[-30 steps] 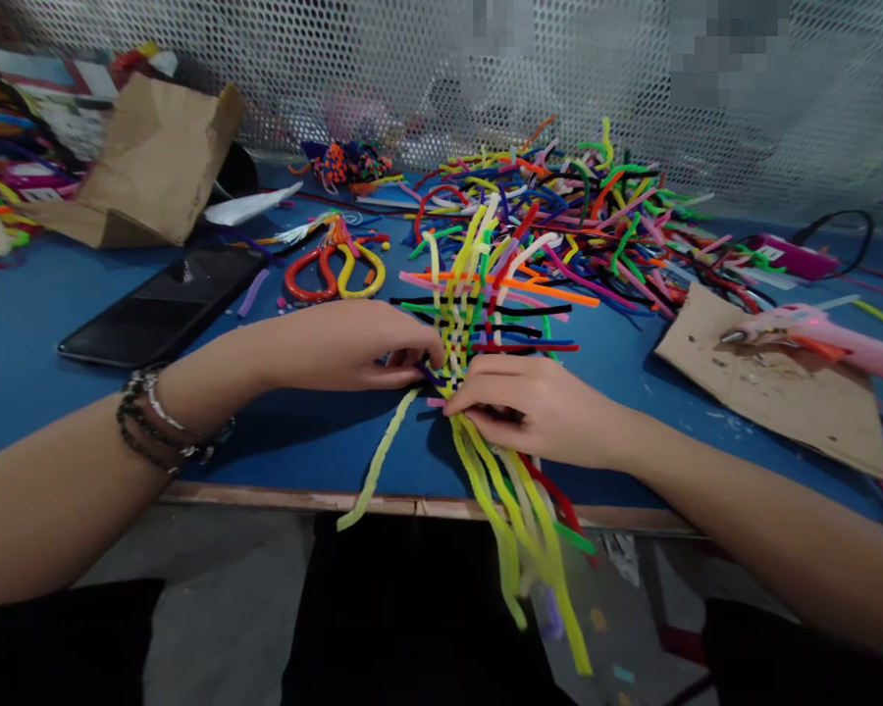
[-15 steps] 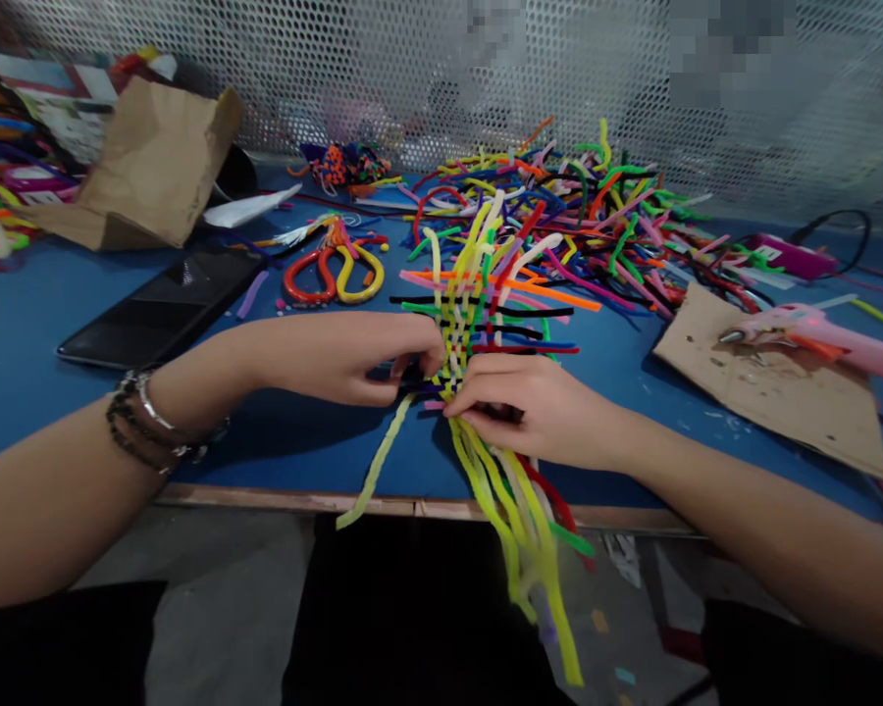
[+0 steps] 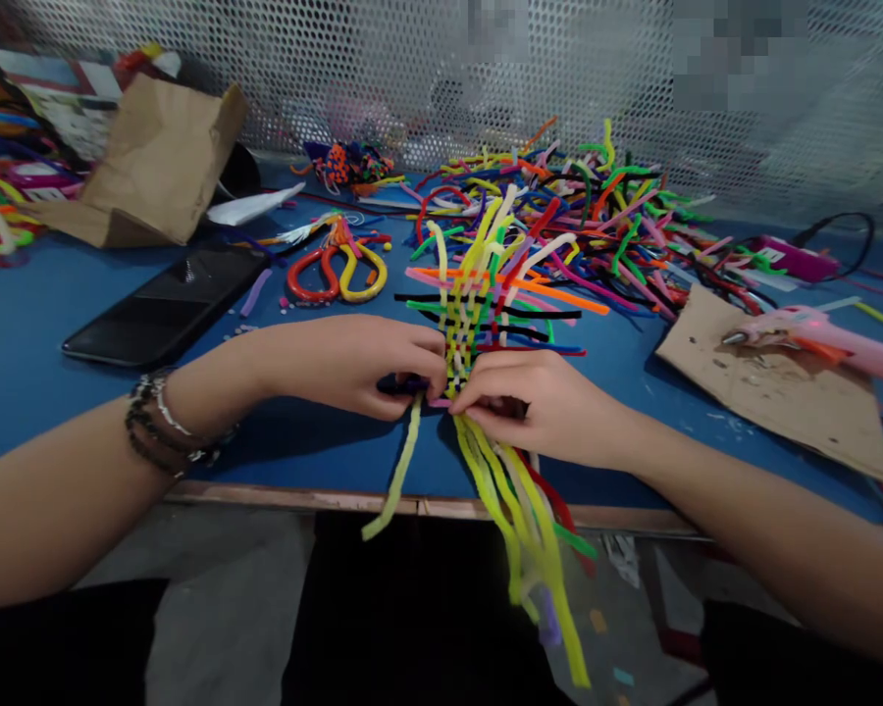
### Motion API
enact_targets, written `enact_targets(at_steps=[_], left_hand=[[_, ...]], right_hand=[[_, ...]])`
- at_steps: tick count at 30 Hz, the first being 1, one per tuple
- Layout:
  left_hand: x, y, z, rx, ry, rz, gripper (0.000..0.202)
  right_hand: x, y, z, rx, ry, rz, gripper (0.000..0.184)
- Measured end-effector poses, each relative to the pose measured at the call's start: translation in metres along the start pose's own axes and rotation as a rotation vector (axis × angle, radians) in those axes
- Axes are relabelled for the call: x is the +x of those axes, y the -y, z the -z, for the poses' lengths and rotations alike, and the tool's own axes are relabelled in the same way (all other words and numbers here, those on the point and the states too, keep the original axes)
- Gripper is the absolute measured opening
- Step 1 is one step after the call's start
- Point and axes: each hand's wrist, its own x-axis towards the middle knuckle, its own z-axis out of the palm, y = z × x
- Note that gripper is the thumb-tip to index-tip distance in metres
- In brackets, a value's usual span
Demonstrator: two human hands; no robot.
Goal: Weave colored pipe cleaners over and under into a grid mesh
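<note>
A woven strip of pipe cleaners (image 3: 459,338) lies on the blue table, its yellow, white and green lengths crossed by black, orange, blue, red and pink ones. My left hand (image 3: 383,368) is closed at the strip's left edge, fingers curled over its lower end. Beneath that hand a pale yellow pipe cleaner (image 3: 397,476) hangs toward the table edge. My right hand (image 3: 537,397) pinches the strip's lower end, thumb and index finger by a pink crosspiece (image 3: 440,403). Loose yellow ends (image 3: 511,500) trail below it over the edge.
Behind lies a tangled heap of pipe cleaners (image 3: 559,206). Scissors (image 3: 338,270) with red and yellow handles, a black phone (image 3: 166,304) and a cardboard box (image 3: 154,162) are at left. At right a pink glue gun (image 3: 816,333) rests on cardboard (image 3: 765,382).
My left hand has shifted slightly right and down along the strip's edge. The pale yellow end below it has swung right. My right hand keeps its pinch.
</note>
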Motion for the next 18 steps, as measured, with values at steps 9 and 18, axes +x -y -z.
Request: enact_targets(at_steps=[9, 18], left_hand=[[0.004, 0.004, -0.003, -0.019, -0.052, -0.064, 0.006], [0.003, -0.007, -0.005, 0.426, -0.18, -0.129, 0.014]], right_hand=[[0.0, 0.0, -0.001, -0.003, 0.015, 0.018, 0.016], [0.0, -0.001, -0.002, -0.002, 0.0, 0.031, 0.015]])
